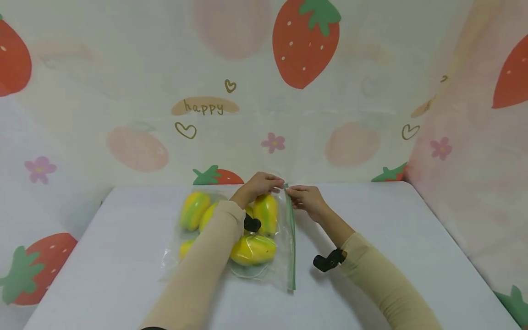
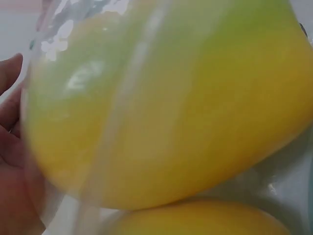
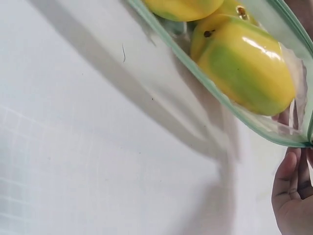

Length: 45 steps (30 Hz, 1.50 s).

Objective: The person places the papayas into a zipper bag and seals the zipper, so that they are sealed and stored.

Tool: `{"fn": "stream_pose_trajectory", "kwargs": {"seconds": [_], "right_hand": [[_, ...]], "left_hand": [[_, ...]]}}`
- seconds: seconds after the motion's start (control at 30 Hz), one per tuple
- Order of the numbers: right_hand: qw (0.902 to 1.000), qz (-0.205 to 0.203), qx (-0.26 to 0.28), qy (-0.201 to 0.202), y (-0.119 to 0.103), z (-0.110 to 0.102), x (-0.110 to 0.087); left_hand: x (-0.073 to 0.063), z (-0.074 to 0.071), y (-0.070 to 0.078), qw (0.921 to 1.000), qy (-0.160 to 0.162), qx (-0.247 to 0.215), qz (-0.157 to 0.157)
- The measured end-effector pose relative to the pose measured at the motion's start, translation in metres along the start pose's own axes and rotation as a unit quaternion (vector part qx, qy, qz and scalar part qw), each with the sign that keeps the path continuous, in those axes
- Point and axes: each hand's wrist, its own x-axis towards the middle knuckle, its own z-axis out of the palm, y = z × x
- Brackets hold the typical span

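A clear zip bag lies on the table with its green zip strip on the right side. Inside it are several yellow-green mangoes. At the strip's far end my right hand pinches the corner between thumb and fingers. My left hand reaches over the bag and pinches the same far corner from the left, its fingertips partly hidden. One mango fills most of the left wrist view behind the plastic. The right wrist view shows the bag's mouth parted, with a mango just inside.
A white table extends around the bag. Behind it hangs a pale curtain printed with strawberries, hearts and flowers. A black wrist camera sits at the right cuff and another at the left.
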Motion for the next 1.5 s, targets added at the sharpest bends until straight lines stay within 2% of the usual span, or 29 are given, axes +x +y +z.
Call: {"fn": "stream_pose_trajectory", "kwargs": {"seconds": [0.17,0.27,0.5,0.9,1.0,1.1,1.23,1.33,1.5], "right_hand": [[1.0000,0.002,0.009,-0.001,-0.003,0.003,0.000],[0.9998,0.007,0.015,0.006,-0.002,0.003,0.000],[0.9994,0.008,0.028,0.017,-0.003,0.006,0.002],[0.9983,0.015,0.043,0.037,-0.007,0.012,-0.001],[0.9986,0.011,0.027,0.044,-0.007,0.014,-0.005],[0.9984,0.012,-0.005,0.056,-0.005,0.017,-0.013],[0.9962,0.025,-0.065,0.053,0.004,0.017,-0.033],[0.9937,0.025,-0.101,0.043,0.011,0.016,-0.051],[0.9910,0.023,-0.131,0.018,0.027,0.014,-0.080]], "left_hand": [[0.002,0.000,-0.005,0.9994,0.013,0.028,-0.013],[0.003,0.002,-0.007,0.9989,0.025,0.040,-0.008],[0.004,0.004,-0.009,0.9967,0.068,0.042,0.011],[-0.001,0.007,-0.002,0.9948,0.091,0.042,0.017],[-0.001,0.007,-0.002,0.9931,0.106,0.047,0.022],[-0.001,0.008,-0.003,0.9905,0.129,0.043,0.026],[-0.001,0.010,-0.004,0.9855,0.166,0.024,0.024],[-0.002,0.010,-0.004,0.9832,0.180,0.015,0.026],[-0.004,0.010,-0.005,0.9791,0.202,0.010,0.025]]}}
